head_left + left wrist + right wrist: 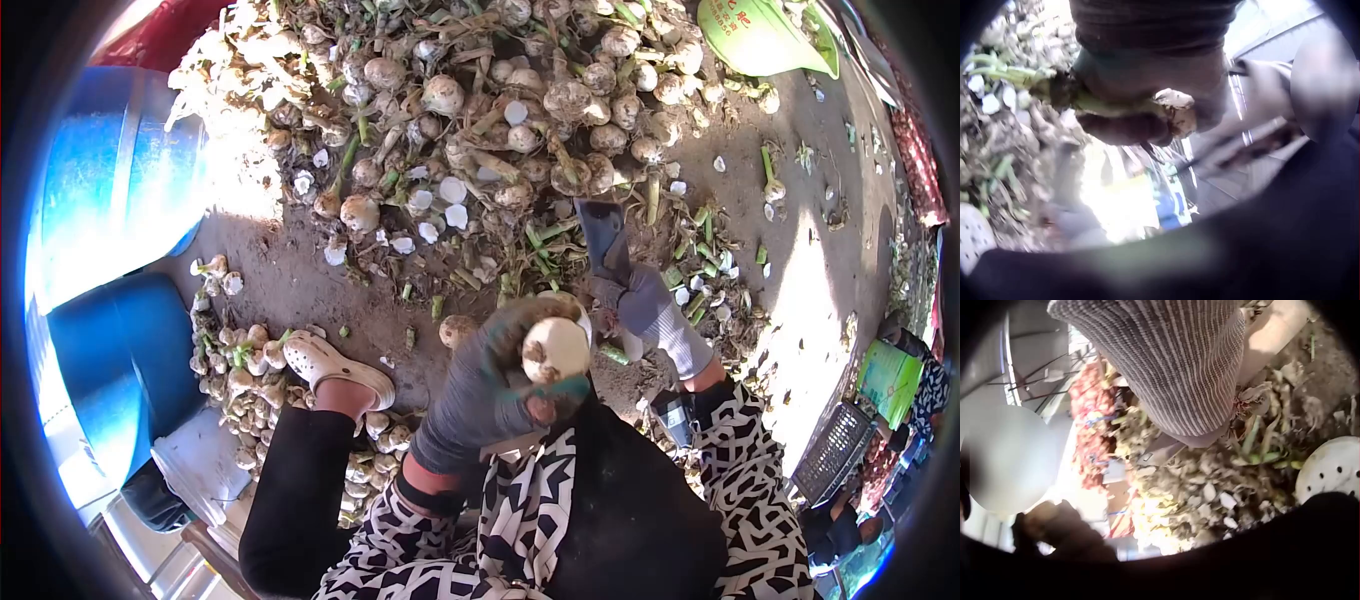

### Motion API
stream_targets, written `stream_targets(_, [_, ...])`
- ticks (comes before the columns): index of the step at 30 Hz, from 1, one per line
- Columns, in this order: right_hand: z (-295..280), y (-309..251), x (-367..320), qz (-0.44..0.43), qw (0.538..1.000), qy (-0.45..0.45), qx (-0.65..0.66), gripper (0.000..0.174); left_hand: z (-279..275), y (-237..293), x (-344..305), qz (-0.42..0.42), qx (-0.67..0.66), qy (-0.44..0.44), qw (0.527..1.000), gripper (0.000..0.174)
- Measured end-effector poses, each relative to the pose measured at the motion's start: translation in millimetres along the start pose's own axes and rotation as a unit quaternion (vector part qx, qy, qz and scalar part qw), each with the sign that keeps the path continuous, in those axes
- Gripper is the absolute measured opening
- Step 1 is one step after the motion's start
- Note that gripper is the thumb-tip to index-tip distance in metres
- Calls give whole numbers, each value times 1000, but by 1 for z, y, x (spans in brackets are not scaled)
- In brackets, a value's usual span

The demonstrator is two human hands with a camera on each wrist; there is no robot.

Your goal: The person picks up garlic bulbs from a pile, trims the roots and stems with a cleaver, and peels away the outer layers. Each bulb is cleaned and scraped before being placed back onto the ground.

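Note:
A gloved left hand (470, 375) grips a garlic bulb (557, 350) in front of the person's lap, its pale side turned up with a brown patch. In the left wrist view a green garlic stem (1016, 75) runs out past the curled fingers. To the right, lower than the bulb, a right hand (632, 290) in a grey knitted glove holds a knife, its flat dark blade (600, 228) pointing toward the pile. The right wrist view has the blade (1161, 450) jutting from under the glove (1166, 369), which hides the handle.
A big pile of garlic (440, 95) with stems lies ahead, and trimmed bulbs (255, 375) lie by the left shoe (338, 368). Blue barrels (120, 350) stand at the left. A green scoop-like container (755, 38) lies far right, a black crate (832, 452) lower right.

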State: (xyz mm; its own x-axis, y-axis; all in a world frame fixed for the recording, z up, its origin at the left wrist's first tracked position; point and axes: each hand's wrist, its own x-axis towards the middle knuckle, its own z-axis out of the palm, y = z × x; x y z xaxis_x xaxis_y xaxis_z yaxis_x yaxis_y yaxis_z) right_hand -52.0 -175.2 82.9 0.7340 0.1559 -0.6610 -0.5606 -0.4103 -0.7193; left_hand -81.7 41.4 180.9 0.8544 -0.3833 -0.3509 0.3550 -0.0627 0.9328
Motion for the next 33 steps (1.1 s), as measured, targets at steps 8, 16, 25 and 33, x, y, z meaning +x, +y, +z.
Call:
stream_targets(8, [20,-36,-33,-108,966,-82,220,15,-3,-34,0,-20,-30,114,993,78])
stream_targets(16, [19,22,-10,-168,965,71,-187,17,-41,-9,-37,101,-68,91,988,45])
stream_targets(25, [47,27,32,-102,991,65,52,20,-146,-86,-108,-199,342,410,822,45])
stream_targets(33, [57,21,16,-180,957,-7,-228,18,-49,-190,-16,-275,214,275,896,69])
